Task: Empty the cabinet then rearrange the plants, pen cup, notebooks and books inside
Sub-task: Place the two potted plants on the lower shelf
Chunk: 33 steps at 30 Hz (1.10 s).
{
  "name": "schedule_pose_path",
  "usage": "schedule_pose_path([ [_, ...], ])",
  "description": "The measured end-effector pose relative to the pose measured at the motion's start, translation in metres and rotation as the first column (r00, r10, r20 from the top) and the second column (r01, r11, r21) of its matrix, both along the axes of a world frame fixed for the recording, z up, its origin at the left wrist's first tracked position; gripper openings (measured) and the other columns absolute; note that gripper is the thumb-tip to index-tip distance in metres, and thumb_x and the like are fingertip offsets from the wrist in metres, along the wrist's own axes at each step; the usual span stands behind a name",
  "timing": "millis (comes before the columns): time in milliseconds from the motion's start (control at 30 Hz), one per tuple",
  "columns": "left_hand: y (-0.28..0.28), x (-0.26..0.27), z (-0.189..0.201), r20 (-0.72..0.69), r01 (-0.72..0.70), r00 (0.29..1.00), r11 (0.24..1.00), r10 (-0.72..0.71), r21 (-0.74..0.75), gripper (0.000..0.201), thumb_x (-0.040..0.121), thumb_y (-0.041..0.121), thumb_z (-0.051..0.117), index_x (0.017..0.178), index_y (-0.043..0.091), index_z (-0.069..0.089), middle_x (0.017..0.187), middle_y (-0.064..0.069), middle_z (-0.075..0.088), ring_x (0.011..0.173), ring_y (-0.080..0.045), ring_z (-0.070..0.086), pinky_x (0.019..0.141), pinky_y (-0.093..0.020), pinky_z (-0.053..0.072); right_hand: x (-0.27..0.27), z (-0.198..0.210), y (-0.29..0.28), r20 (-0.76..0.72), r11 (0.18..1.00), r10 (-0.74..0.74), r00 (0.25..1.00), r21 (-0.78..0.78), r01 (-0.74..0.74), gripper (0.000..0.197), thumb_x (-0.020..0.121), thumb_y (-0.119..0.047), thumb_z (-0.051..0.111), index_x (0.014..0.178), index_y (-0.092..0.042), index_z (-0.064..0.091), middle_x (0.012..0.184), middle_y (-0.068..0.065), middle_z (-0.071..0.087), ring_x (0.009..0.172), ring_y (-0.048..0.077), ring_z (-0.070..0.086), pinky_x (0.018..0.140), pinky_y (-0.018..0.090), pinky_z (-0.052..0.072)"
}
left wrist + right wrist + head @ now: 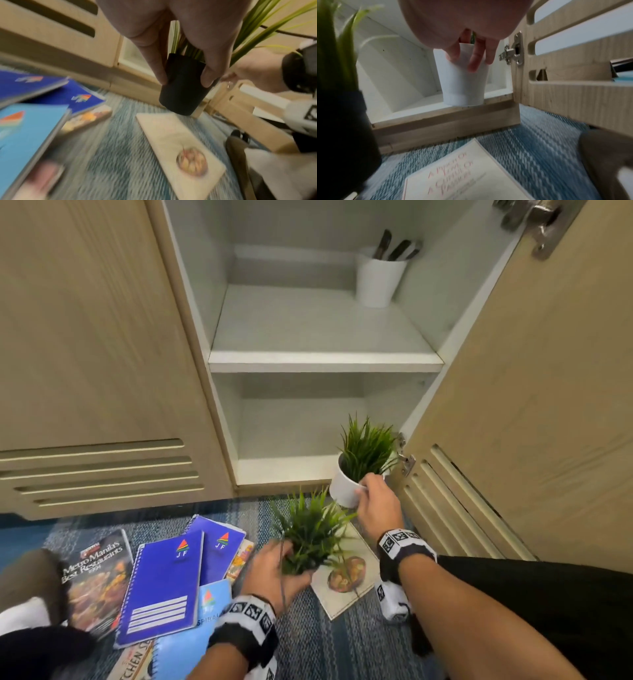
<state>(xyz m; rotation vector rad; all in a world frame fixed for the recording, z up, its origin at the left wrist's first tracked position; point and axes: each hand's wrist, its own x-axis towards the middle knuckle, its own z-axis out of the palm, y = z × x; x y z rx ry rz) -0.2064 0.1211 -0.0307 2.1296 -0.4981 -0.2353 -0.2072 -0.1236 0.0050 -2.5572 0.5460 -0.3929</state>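
My right hand (373,501) grips a white-potted plant (346,487) by its side, in the air at the front edge of the cabinet's bottom shelf (287,467); the right wrist view shows the fingers (476,62) wrapped round the white pot (462,83). My left hand (274,570) holds a second plant (311,529) in a black pot (183,86) above the carpet. A white pen cup (376,280) with dark pens stands at the back right of the middle shelf. Blue notebooks (161,583) and books (96,577) lie on the floor to the left.
The cabinet door (534,405) stands open on the right, its hinge (406,462) close to my right hand. A pale cookbook (346,573) lies on the blue carpet (335,645) under both plants. A closed slatted door (96,371) is on the left.
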Motion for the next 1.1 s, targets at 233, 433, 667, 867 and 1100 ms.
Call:
schedule_pose_path([
  [233,-0.04,0.086,0.09,0.14,-0.07,0.988,0.997,0.067,0.016,0.081,0.045,0.063,0.073,0.104,0.008,0.07,0.102,-0.008,0.067,0.095,-0.023,0.062,0.089,-0.029,0.048,0.051,0.035,-0.031,-0.002,0.99,0.082,0.997,-0.115,-0.082,0.003,0.096,-0.011,0.049,0.093,-0.011,0.051,0.094,0.009,0.057,0.08,0.036,0.058,0.065,0.042,0.046],
  [433,-0.066,0.136,0.104,0.087,-0.146,0.986,0.987,0.139,0.074,0.063,0.046,0.061,0.085,0.098,0.029,0.07,0.094,0.006,0.072,0.088,-0.016,0.067,0.086,-0.031,0.054,0.082,0.042,-0.053,-0.086,0.988,0.072,0.994,-0.134,-0.083,0.01,0.092,-0.003,0.049,0.096,-0.012,0.05,0.101,0.01,0.058,0.086,0.035,0.059,0.068,0.041,0.045],
  [667,-0.082,0.186,0.086,0.058,-0.266,0.964,0.945,0.259,0.192,0.063,0.049,0.052,0.082,0.105,0.028,0.069,0.09,0.006,0.073,0.083,-0.012,0.067,0.081,-0.022,0.053,0.107,0.037,-0.066,-0.109,0.988,0.05,0.993,-0.139,-0.065,0.008,0.096,-0.009,0.054,0.102,-0.014,0.053,0.106,0.008,0.06,0.09,0.032,0.063,0.072,0.041,0.049],
  [867,-0.106,0.208,0.067,0.039,-0.291,0.955,0.911,0.293,0.291,0.064,0.057,0.052,0.081,0.113,0.027,0.067,0.108,-0.001,0.071,0.101,-0.024,0.064,0.085,-0.026,0.05,0.127,0.024,-0.069,-0.138,0.982,0.074,0.988,-0.162,-0.096,0.018,0.101,-0.01,0.048,0.117,-0.011,0.056,0.115,0.01,0.061,0.1,0.032,0.063,0.077,0.041,0.049],
  [1100,-0.129,0.229,0.042,-0.061,-0.317,0.935,0.902,0.348,0.292,0.043,0.063,0.043,0.085,0.096,0.021,0.069,0.096,-0.005,0.069,0.078,-0.022,0.055,0.073,-0.027,0.048,0.146,0.01,-0.082,-0.196,0.988,0.04,0.98,-0.139,-0.068,0.031,0.096,-0.008,0.051,0.127,-0.013,0.055,0.121,0.009,0.063,0.108,0.032,0.063,0.084,0.04,0.054],
])
